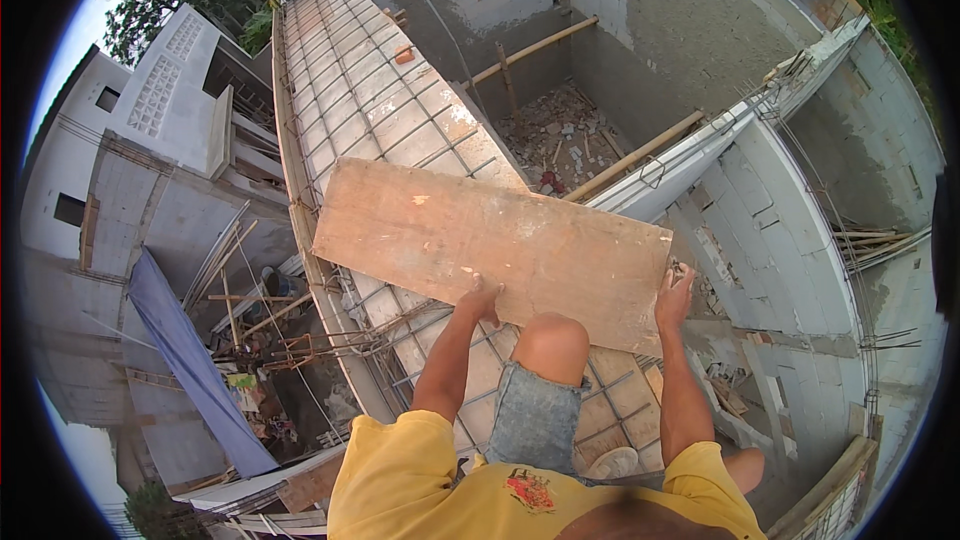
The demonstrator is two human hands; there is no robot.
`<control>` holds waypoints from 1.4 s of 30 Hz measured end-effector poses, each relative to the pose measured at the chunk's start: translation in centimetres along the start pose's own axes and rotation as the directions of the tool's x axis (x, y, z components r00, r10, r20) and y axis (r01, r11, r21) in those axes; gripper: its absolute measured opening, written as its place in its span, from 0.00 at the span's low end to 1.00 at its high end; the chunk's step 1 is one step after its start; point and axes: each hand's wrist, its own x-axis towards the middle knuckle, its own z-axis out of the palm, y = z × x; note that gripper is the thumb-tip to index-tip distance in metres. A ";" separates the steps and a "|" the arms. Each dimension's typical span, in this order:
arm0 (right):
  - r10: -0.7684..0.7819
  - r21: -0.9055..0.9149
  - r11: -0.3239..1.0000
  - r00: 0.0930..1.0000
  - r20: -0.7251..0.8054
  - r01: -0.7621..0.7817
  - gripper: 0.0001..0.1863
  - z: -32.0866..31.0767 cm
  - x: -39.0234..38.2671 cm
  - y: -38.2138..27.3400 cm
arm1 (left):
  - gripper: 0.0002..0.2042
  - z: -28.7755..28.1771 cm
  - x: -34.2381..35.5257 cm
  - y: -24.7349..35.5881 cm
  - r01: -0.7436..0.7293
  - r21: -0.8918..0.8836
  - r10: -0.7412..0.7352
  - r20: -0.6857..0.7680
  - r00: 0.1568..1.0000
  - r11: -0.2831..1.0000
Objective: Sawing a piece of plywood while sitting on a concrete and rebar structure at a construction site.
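Note:
A long plywood board (480, 240) lies tilted across the narrow walkway of rebar grid (370, 80) over pale formwork panels. My left hand (482, 297) grips the board's lower long edge near its middle. My right hand (676, 288) holds the board at its right end, fingers curled by the edge. My bent knee (550, 345) is just below the board, between my forearms. More steel bars show beneath and around my leg, and the board hides the part of the grid under it.
Block walls (660, 0) enclose a rubble-floored pit (560, 130) at upper right, crossed by bamboo poles (633, 157). The walkway's left edge (290, 140) drops to a lower area with a blue tarp (195, 360) and timber. An orange brick (403, 55) sits on the far grid.

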 end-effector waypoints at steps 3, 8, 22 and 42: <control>0.030 -0.007 1.000 0.999 0.016 -0.030 0.18 -0.2 -0.1 -0.5 | 0.60 0.1 0.0 -0.1 0.000 -0.009 0.000 0.003 1.000 1.000; -0.032 0.012 0.999 0.999 -0.023 0.033 0.18 0.0 0.1 0.2 | 0.60 0.0 0.3 0.0 0.000 -0.028 0.001 0.018 1.000 1.000; -0.016 -0.014 1.000 1.000 -0.024 0.015 0.18 -0.2 0.0 0.2 | 0.60 -0.2 0.1 0.5 0.009 -0.015 -0.008 0.028 1.000 1.000; 0.011 -0.006 1.000 1.000 0.011 -0.011 0.18 -0.3 -0.1 -0.6 | 0.61 1.0 1.4 -0.8 -0.001 -0.010 0.001 0.029 1.000 1.000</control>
